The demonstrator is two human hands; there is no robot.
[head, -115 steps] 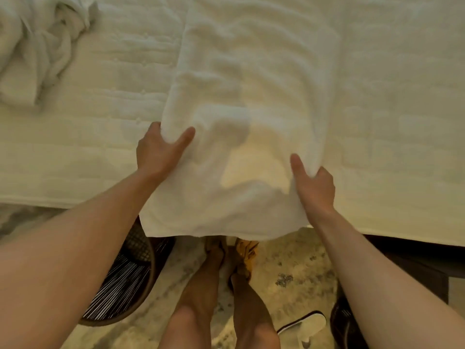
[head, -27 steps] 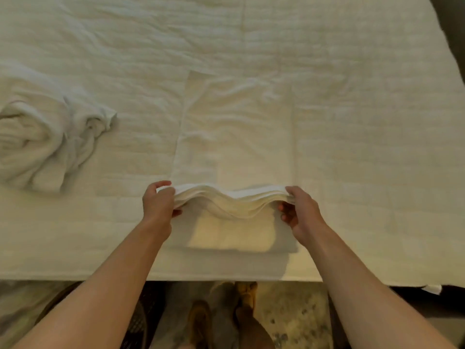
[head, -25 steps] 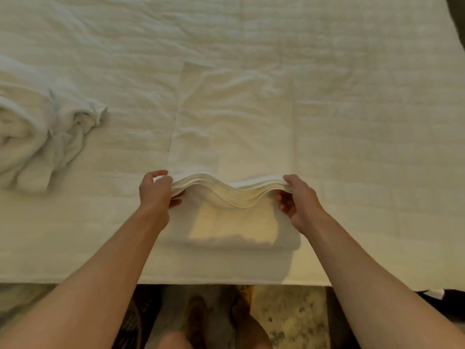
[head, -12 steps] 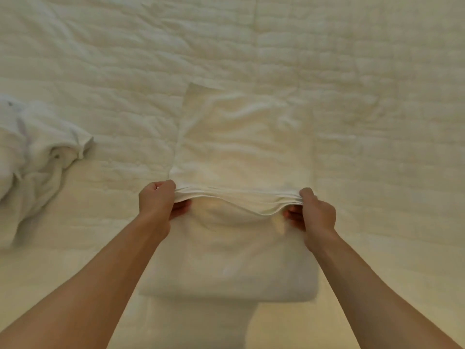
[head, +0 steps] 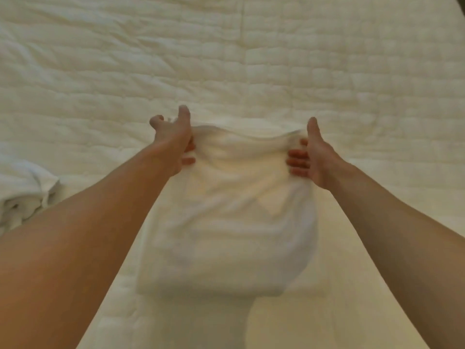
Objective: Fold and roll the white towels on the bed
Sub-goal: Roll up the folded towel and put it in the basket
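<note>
Across the quilted bed, the folded white towel lies centred, its far edge carried farther from the person than half a second ago and doubled over the rest. At far left sits a crumpled towel. On that raised edge the left hand and right hand each grip a corner, fingers curled beneath.

Folded white towel, far edge lifted

A folded towel is lying mid-bed, hands at its far corners; a crumpled towel is sitting at the left edge.
</note>
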